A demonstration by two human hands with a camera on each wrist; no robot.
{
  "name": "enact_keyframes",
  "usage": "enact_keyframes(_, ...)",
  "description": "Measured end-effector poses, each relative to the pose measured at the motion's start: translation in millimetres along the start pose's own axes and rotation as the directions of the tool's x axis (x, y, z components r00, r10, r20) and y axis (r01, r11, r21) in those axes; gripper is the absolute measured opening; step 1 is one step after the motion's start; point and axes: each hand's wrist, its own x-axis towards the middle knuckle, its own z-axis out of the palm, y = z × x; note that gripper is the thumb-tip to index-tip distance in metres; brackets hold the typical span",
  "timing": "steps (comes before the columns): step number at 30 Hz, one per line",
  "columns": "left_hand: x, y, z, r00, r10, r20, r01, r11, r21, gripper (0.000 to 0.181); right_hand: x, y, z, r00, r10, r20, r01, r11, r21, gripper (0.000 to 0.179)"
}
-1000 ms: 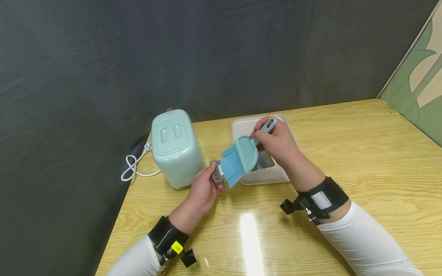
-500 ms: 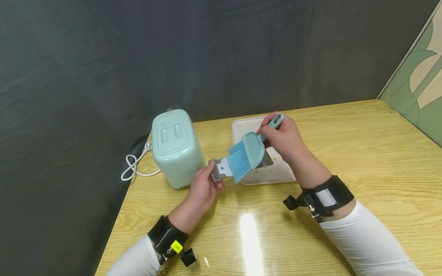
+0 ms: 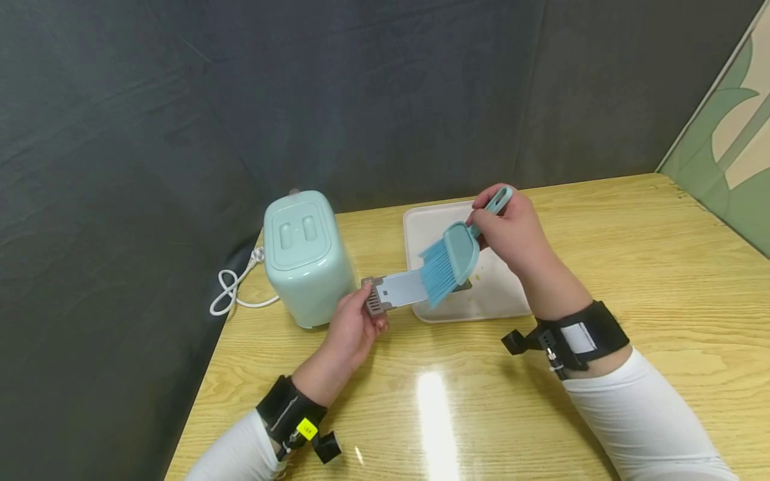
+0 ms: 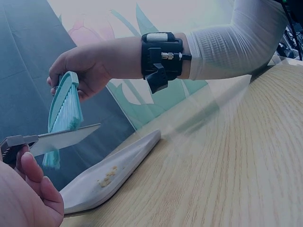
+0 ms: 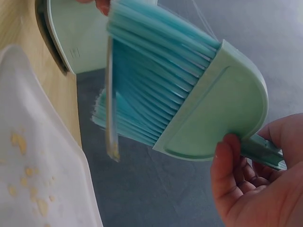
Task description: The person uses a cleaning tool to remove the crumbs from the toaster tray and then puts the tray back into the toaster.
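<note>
Right grip (image 3: pixel 511 230) pinches a brush (image 3: pixel 462 248), its bristles (image 3: pixel 439 272) across the free end of a tray (image 3: pixel 400 288) the left grip (image 3: pixel 351 327) pinches.

We find the head view evenly bright, with white glare streaking the table (image 3: pixel 493 414) and soft shadow beside the right sleeve (image 3: pixel 644 414). Our left wrist view looks bluish, hazy; our right shows the tray (image 5: pixel 61 118) softly blurred.

The brush (image 3: pixel 461 251) is light blue, the table (image 3: pixel 650 280) wood-grained yellow.
</note>
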Motion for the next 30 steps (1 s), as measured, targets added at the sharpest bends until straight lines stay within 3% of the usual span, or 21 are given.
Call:
enact_keyframes(12, 0.9, -1.6, -1.3, 1.000, 0.005, 0.009, -0.005, 1.000, -0.005, 0.043, 6.5, 0, -16, 0.999, 0.002, -0.052, -0.007, 0.994, -0.106, 0.017)
enact_keyframes(19, 1.4, -0.7, -1.2, 1.000, 0.003, -0.004, -0.003, 1.000, 0.012, 0.042, 6.3, -9, -29, 0.995, -0.023, -0.093, 0.013, 0.994, -0.107, 0.017)
enact_keyframes(22, 0.8, 0.6, -1.5, 1.000, -0.006, -0.010, 0.006, 1.000, 0.023, 0.041, 5.9, -13, -34, 0.993, -0.034, -0.115, 0.030, 0.999, -0.036, 0.015)
enact_keyframes(24, 0.2, 1.0, -1.6, 1.000, -0.008, -0.010, 0.008, 0.999, 0.031, 0.041, 5.1, -15, -34, 0.991, -0.047, -0.122, 0.057, 0.995, 0.077, 0.013)
enact_keyframes(28, -0.6, 1.2, -1.4, 1.000, -0.008, -0.007, 0.008, 0.999, 0.041, 0.043, 1.6, -21, -27, 0.993, -0.083, -0.078, 0.103, 0.947, 0.305, 0.010)
enact_keyframes(30, -0.9, 1.0, -1.3, 1.000, -0.008, -0.005, 0.008, 0.999, 0.041, 0.044, -1.6, -23, -19, 0.995, -0.093, -0.028, 0.097, 0.929, 0.357, 0.010)
